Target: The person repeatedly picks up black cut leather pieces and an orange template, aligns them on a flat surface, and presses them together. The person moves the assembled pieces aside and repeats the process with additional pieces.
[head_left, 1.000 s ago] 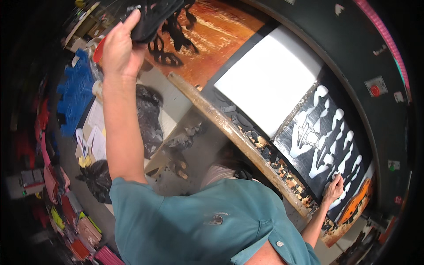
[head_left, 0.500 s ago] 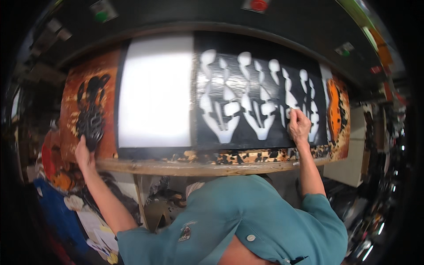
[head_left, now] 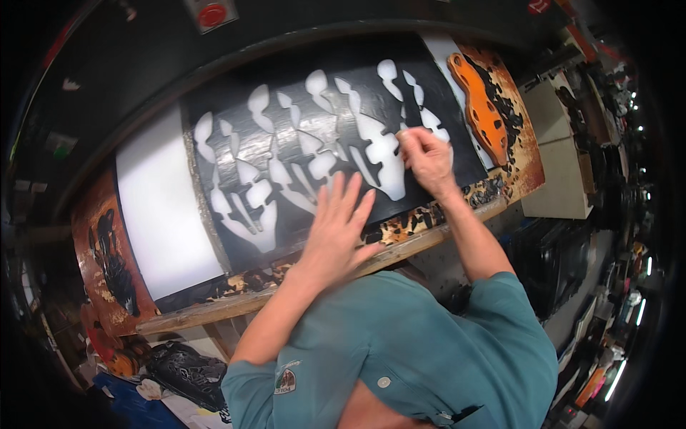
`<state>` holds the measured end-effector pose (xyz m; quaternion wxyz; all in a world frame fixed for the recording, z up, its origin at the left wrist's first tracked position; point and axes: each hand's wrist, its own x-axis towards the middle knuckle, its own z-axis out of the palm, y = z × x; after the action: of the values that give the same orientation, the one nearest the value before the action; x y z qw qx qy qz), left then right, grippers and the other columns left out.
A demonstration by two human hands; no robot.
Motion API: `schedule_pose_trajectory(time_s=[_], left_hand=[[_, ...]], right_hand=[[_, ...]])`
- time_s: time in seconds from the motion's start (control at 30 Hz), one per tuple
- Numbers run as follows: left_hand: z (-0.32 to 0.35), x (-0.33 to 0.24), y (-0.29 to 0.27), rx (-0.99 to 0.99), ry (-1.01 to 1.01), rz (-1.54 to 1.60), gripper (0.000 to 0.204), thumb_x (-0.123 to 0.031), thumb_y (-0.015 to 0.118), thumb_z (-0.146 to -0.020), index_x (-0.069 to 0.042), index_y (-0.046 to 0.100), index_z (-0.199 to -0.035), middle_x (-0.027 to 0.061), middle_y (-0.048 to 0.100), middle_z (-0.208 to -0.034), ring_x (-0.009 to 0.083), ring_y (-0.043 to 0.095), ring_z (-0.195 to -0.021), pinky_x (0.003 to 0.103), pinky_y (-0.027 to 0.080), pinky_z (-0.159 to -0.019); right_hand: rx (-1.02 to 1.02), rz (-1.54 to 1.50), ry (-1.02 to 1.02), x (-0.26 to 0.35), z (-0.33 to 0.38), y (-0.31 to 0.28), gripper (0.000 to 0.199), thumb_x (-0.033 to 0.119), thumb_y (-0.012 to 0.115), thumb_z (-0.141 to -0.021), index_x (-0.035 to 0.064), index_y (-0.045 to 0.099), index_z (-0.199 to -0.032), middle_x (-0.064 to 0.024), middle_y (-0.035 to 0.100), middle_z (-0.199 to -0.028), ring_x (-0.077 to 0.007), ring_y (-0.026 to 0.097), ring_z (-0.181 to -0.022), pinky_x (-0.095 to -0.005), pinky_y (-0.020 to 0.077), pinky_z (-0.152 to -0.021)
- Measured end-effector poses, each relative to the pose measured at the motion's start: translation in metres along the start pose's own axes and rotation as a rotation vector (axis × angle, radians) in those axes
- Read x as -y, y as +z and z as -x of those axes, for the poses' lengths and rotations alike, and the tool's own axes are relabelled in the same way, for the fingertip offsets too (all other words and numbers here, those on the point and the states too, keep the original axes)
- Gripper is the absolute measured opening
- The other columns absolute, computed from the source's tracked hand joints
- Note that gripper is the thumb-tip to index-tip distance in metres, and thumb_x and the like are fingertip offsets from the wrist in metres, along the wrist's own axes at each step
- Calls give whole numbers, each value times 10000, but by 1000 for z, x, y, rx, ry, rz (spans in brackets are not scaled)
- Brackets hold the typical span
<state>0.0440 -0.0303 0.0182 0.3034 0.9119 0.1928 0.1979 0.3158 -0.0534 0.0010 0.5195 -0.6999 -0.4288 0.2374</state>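
Left hand (head_left: 334,232): palm down, fingers spread, slightly blurred, over the near part of a glossy black flat sheet (head_left: 304,114). From where I stand I cannot tell whether it presses on the sheet or sits just above it.

Right hand (head_left: 431,164): thumb and forefinger pressed together at the tips, over the same sheet, to the right of the left hand and a little farther from the body. Cannot tell if anything thin is pinched between them.

Sheet lies flat under both hands. Rows of curved white shapes (head_left: 386,154) show across it; one large one sits just left of the right hand.

Right of the right hand: flat, wavy-edged orange plate (head_left: 480,111) with dark slots.

Left of the left hand, past the sheet's edge: plain bright-white rectangular panel (head_left: 168,207); farther left, black slotted flat pieces (head_left: 118,268) on a worn reddish-brown board (head_left: 87,247).

Below the right hand: small black scraps (head_left: 418,218) along the worktop's worn wooden front rail (head_left: 207,317).
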Motion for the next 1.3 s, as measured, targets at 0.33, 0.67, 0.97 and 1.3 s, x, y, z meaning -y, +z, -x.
schedule_pose_trajectory(time_s=[0.33, 0.67, 0.97, 1.3], left_hand=[[-30, 3, 31, -3, -37, -133, 581, -38, 809, -835, -26, 636, -1389, 203, 574, -1513, 465, 447, -1480, 562, 372, -1236], [7, -76, 9, 294, -177, -199, 572, -30, 810, -811, -3, 657, -1361, 208, 607, -1471, 444, 520, -1427, 530, 415, -1218], [23, -139, 21, 652, -330, -25, 428, -189, 724, -975, 16, 676, -1349, 227, 681, -1371, 401, 613, -1338, 462, 490, -1155], [-18, -110, 10, 735, -399, 303, 561, -391, 774, -947, 53, 712, -1283, 250, 754, -1162, 405, 743, -1073, 437, 601, -929]], right_hand=[[-15, 822, 130, -106, -67, -231, 1054, 680, 772, -838, 49, 429, -1611, -281, 386, -1632, -436, 372, -1506, -510, 313, -1256], [135, 905, -144, -104, -77, -222, 1094, 676, 793, -787, 42, 435, -1604, -218, 306, -1691, -402, 322, -1547, -490, 331, -1264], [212, 946, -132, -95, -74, -218, 1353, 691, 867, -630, 2, 307, -1652, -318, 225, -1690, -460, 276, -1553, -541, 342, -1255], [205, -71, 157, -59, -84, -254, 947, 367, 893, -723, -18, 553, -1518, -199, 602, -1460, -270, 606, -1296, -376, 465, -1142]])
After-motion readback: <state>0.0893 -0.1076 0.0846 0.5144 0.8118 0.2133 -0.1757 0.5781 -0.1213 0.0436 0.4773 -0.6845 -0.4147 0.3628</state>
